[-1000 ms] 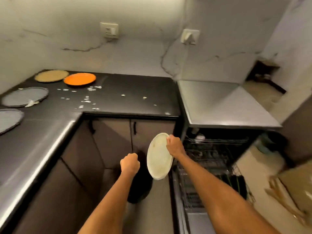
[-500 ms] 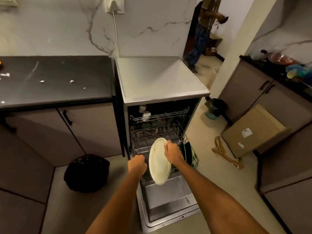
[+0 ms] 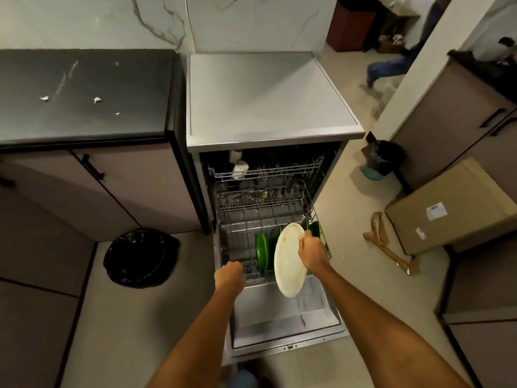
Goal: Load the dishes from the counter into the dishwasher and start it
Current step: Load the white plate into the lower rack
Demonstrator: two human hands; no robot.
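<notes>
White plate (image 3: 288,261) on edge in right hand (image 3: 312,249)'s grip over lower rack (image 3: 237,247); left hand (image 3: 229,277) fisted, empty.

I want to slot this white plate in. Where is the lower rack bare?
Bare tines lie left of the green plates, toward the left hand, in the lower rack. The right side is crowded: more green plates sit behind the white plate held by the right hand.
</notes>
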